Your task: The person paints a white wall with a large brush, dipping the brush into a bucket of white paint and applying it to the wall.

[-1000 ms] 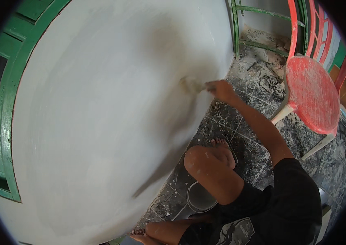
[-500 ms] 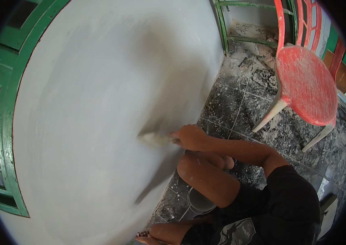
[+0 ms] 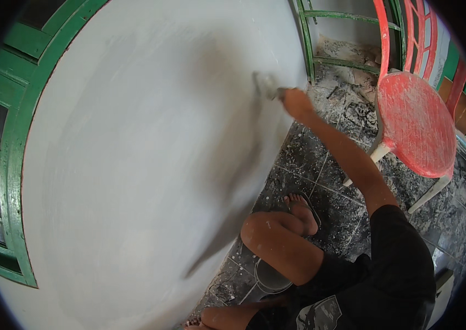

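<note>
My right hand (image 3: 298, 104) is closed round the dark handle of a flat, pale-headed hand tool (image 3: 267, 86). Motion blur hides whether it is a brush or a scraper. Its head is at the light grey wall (image 3: 134, 165), near the wall's right side, where it touches or nearly touches the surface. Smooth, cloudy patches and the arm's shadow show on that wall. My left hand is out of view. Between my bent legs stands a small bucket (image 3: 270, 276), partly covered by my thigh.
A dusty red plastic chair (image 3: 417, 124) stands at the right. Behind it is a green metal frame (image 3: 309, 47) by the corner. Dark floor tiles (image 3: 299, 148) carry white splatters and debris. A green-framed window (image 3: 10, 143) borders the wall's left.
My right hand has swept the tool up and to the right along the wall, and my arm has stretched out. My foot in its sandal now shows more fully.
</note>
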Available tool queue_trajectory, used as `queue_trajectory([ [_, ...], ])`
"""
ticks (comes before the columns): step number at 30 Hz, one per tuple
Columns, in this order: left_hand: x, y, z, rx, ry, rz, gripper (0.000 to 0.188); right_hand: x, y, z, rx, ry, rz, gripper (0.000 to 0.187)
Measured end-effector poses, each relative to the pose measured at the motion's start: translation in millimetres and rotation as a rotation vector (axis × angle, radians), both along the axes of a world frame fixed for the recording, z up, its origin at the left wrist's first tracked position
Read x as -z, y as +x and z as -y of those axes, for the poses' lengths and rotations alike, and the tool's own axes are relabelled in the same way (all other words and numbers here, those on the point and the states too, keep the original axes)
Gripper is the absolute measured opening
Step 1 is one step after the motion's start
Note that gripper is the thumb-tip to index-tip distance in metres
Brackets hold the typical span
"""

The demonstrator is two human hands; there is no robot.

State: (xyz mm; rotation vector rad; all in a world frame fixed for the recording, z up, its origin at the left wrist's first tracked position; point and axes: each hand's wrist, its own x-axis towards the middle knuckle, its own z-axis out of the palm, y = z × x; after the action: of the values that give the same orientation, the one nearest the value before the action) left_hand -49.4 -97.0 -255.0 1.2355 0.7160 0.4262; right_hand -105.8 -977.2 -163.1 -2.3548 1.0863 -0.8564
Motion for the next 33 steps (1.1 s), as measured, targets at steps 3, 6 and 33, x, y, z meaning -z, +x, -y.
queue_trajectory([
  [3, -10, 4, 9, 0.014, 0.010, -0.001, 0.045, -11, 14, -95, -0.164, -0.204, -0.089, 0.020],
  [6, -24, 7, 5, 0.014, 0.028, 0.011, 0.045, -65, -13, -178, -0.517, 0.047, -0.032, 0.020],
  [33, -61, 48, -9, 0.028, 0.020, 0.075, 0.047, -62, -10, -55, -0.453, -0.055, 0.074, 0.035],
])
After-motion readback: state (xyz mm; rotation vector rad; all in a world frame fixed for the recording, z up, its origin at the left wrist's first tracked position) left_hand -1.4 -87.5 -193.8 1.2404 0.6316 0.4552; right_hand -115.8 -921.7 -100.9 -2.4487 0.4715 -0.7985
